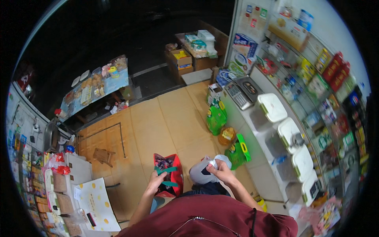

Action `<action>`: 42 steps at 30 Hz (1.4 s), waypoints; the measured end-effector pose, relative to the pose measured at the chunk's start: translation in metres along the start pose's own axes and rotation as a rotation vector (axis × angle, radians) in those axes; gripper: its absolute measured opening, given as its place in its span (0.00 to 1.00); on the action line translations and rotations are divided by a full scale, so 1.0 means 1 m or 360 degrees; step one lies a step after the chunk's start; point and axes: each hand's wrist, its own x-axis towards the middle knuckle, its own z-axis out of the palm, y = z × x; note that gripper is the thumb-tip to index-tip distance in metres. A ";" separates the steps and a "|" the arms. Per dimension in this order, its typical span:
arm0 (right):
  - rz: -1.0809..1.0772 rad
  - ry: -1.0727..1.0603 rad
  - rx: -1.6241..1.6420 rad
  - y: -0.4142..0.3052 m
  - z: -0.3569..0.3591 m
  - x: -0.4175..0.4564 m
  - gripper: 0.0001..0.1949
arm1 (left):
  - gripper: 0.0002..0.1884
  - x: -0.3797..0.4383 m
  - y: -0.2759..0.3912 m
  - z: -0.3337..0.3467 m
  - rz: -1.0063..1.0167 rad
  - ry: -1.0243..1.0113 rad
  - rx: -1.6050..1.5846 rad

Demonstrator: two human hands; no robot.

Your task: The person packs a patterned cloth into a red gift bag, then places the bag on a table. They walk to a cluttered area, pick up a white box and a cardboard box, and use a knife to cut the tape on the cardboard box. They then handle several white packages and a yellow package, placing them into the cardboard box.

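Observation:
My left hand (157,179) grips the green strap handle of a red shopping bag (179,174). Its top gapes and shows a jumble of dark, small wrapped items (164,163), too blurred to name. My right hand (221,171) is closed around the gathered top of a white plastic bag (197,172). That bag looks full and has a dark patch on it; its contents are hidden. Both bags are in front of my body, the red one to the left of the white one.
A counter on the right carries a scale (239,93) and white-lidded bins (272,107). Green packages (217,118) stand on the floor beside it. A wooden stool (103,156) is at the left. Beyond the doorway is a table of goods (121,80).

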 end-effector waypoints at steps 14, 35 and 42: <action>0.0147 -0.0280 0.0080 -0.117 -0.075 0.422 0.06 | 0.05 0.321 0.140 -0.059 0.0266 0.0742 -0.0502; -0.0190 -0.0344 -0.0155 -0.277 -0.054 1.066 0.06 | 0.07 0.837 0.411 -0.232 0.0127 0.0812 -0.0326; -0.0067 -0.0519 -0.0160 -0.321 -0.064 1.255 0.09 | 0.07 0.984 0.491 -0.258 0.0156 0.0856 -0.0289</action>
